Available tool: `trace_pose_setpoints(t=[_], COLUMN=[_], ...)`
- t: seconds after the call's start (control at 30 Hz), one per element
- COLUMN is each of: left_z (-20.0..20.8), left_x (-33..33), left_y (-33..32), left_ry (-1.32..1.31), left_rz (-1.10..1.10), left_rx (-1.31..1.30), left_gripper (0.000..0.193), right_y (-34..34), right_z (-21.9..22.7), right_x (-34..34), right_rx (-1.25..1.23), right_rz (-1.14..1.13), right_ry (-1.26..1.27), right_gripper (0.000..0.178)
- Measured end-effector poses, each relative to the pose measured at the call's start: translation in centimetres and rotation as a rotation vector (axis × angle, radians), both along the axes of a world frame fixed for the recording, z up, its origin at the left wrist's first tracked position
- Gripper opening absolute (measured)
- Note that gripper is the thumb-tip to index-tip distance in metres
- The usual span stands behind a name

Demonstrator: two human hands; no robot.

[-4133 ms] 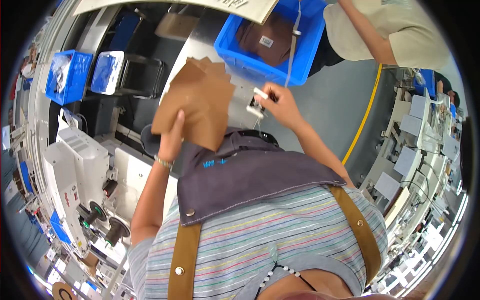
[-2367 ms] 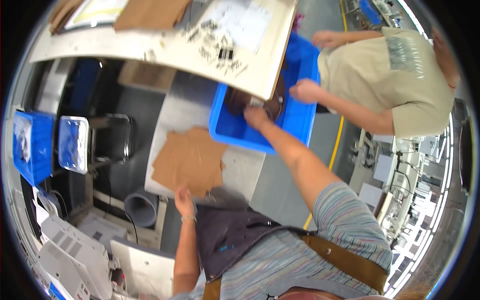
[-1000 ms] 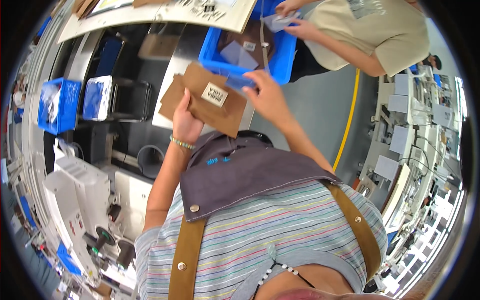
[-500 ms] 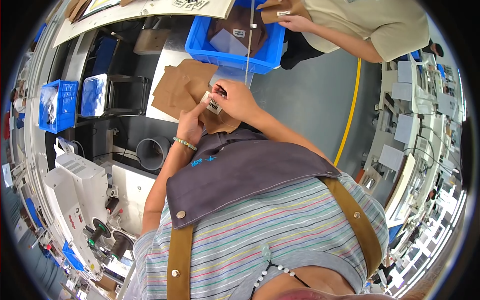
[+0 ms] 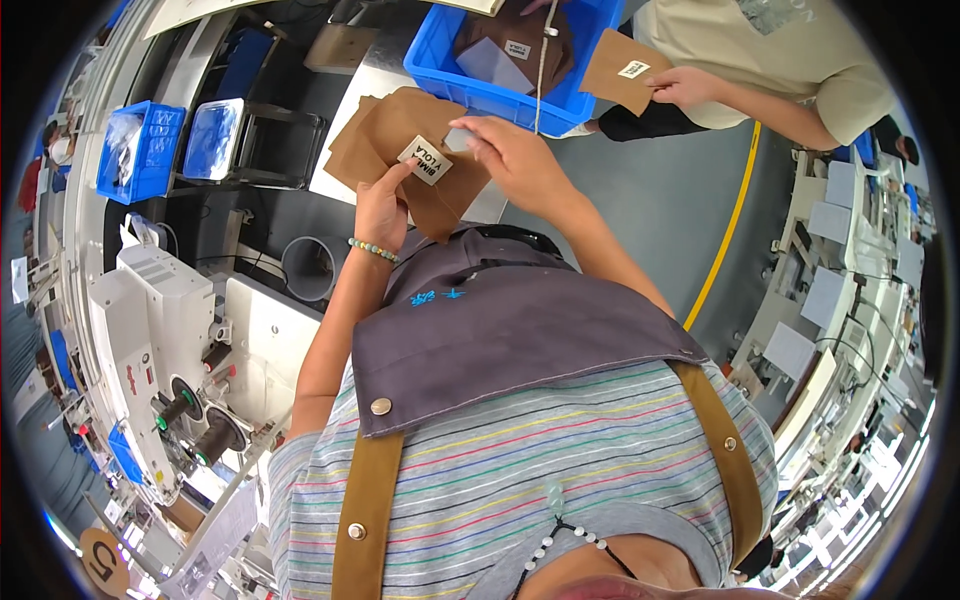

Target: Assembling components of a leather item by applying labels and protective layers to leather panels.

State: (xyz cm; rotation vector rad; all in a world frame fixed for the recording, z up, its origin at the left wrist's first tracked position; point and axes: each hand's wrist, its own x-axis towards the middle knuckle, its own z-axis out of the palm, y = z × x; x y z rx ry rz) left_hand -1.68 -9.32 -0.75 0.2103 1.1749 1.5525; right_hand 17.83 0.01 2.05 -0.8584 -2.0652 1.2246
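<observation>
My left hand [image 5: 383, 212] grips a brown fabric piece [image 5: 445, 205] by its near left edge, thumb pressed on the white label [image 5: 428, 160] with dark lettering. A loose thread trails down from the label. Just right of the label, my right hand [image 5: 515, 165] is closed, its fingertips bent together over the piece's right edge. A small greyish patch shows at those fingertips; whatever they hold cannot be made out. More brown pieces [image 5: 360, 140] lie in a loose stack under and left of the held one, on a pale table surface [image 5: 335, 180].
Beyond the stack stands a blue bin [image 5: 440, 75] with brown labelled pieces inside. A co-worker's hand [image 5: 690, 88] holds another brown labelled piece [image 5: 612, 75] at right. To the left are a blue crate [image 5: 145, 150], a stool [image 5: 270, 145] and a white sewing machine [image 5: 150, 340].
My right hand has moved off the label to the right, uncovering it. My left hand keeps its grip on the piece. The co-worker's labelled piece has come lower, fully into view.
</observation>
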Motion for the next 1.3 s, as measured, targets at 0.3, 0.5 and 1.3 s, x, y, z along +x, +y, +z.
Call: trace_pose_setpoints(t=[0.3,0.5,1.3], left_z=[1.4,2.2,3.9], left_x=[0.2,-0.3,-1.1], left_y=[0.7,1.6,1.4], left_ry=[0.003,0.049,-0.463], left_rz=[-0.057,-0.064,-0.187], left_rx=[0.009,-0.002,0.135], left_gripper=[0.026,0.026,0.064], right_y=[-0.4,1.2,2.0], right_z=[0.5,0.5,-0.4], right_x=[-1.9,-1.5,-3.1], right_rx=[0.323,0.283,0.802], right_rz=[0.004,-0.099,-0.044], right_ry=[-0.196,-0.213,0.069], right_gripper=[0.027,0.027,0.041])
